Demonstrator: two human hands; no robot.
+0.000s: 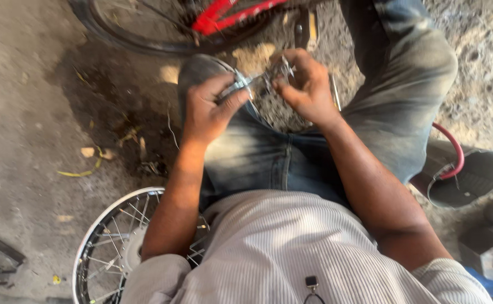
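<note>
Head view looks down on a seated person in jeans. The left hand (208, 110) and right hand (305, 84) meet above the lap, and a small shiny metal part (256, 81) spans the gap between them. The left hand's fingers curl round one end with the thumb pressed along it; the right hand's fingertips pinch the other end. The part is blurred, so its exact kind is unclear. Beyond the hands lies a red bicycle frame (229, 14) with a dark tyre. Below the left forearm, a spoked wheel (108, 242) lies on the dirt floor (27, 112).
</note>
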